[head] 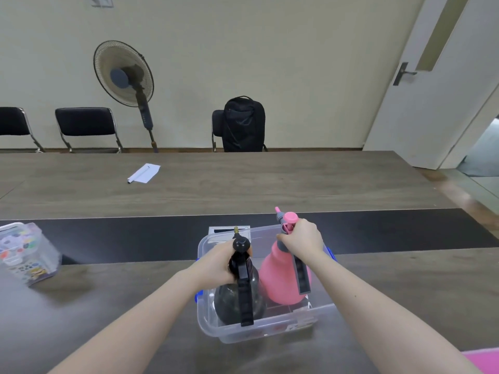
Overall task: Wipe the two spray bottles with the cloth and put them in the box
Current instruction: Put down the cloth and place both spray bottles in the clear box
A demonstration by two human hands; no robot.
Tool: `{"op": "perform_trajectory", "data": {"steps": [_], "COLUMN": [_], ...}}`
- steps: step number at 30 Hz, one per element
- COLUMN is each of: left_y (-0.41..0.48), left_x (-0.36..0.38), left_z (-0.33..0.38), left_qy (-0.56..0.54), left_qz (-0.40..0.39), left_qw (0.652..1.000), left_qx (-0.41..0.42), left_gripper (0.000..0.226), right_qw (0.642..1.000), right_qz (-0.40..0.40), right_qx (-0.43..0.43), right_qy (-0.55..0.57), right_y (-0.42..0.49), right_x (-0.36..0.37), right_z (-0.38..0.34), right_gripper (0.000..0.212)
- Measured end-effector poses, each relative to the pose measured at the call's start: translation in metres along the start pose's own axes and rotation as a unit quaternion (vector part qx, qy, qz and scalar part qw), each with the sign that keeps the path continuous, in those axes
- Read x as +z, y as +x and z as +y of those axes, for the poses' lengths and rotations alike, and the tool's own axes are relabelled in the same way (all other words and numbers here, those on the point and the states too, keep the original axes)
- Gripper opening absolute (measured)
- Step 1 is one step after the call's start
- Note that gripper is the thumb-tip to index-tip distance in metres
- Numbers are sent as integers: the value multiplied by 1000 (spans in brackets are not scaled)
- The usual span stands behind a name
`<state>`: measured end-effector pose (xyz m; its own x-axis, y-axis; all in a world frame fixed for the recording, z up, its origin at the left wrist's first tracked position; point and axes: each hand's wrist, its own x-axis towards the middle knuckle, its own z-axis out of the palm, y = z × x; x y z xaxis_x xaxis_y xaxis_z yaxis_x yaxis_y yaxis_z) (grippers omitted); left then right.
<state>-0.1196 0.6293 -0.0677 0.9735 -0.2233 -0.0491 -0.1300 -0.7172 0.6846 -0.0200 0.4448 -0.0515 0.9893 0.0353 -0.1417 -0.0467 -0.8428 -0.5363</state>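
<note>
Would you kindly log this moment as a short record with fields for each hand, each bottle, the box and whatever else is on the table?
left hand: gripping the neck of the black spray bottle
right hand: gripping the head of the pink spray bottle
bottles: both upright inside the box, side by side
box: clear plastic storage box with blue latches, lid off
cloth: pink fabric at near right edge, possibly the cloth
elsewhere on table: clear container of colourful items at left; folded paper far side
</note>
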Motion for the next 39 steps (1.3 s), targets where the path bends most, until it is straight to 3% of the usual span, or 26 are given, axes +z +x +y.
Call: {"op": "perform_trajectory", "data": {"steps": [5,10,16,31,39], "left_y": [8,12,6,-1,0], "left_x": [2,2,5,42,47], "left_z": [2,4,13,36,35], "left_qy": [-10,-17,-61,31,29], "left_qz": [-4,-6,27,212,234], "left_qw": [1000,999,996,963,957], "left_qx": [-17,-27,-55,-162,-170], "left_gripper": [43,48,50,50,48], "right_qw": [1000,1000,998,973,966], "right_qz": [-7,-20,-47,-177,-197], "right_qx": [-12,-21,-29,-144,-165], "right_qy": [5,13,35,28,30], "right_y": [5,11,19,53,61], "right_x": [-1,-3,-6,-24,-25], "right_z": [8,11,13,8,15], "right_gripper": [18,31,23,27,21]}}
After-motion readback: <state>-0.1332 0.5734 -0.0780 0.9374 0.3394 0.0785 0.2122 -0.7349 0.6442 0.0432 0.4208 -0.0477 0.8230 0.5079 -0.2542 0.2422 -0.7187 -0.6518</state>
